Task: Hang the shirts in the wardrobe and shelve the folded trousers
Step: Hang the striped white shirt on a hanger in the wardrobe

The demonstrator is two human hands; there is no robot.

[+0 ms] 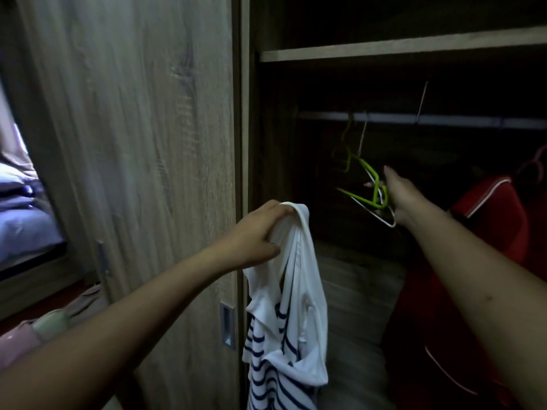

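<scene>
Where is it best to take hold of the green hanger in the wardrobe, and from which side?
Grip the green hanger at its sloping arm just below the hook, coming from the right front, where the right hand is. It hangs tilted from the rail, that arm nearest the opening.

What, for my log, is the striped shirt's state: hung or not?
Not hung: the left hand grips the striped shirt bunched; right hand holds bare hangers.

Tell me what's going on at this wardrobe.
A person is at the open wardrobe. The left hand grips a white, navy-striped shirt by its top, off any hanger. The right hand reaches inside and holds green and white hangers just below the rail. A red garment hangs further right.
</scene>
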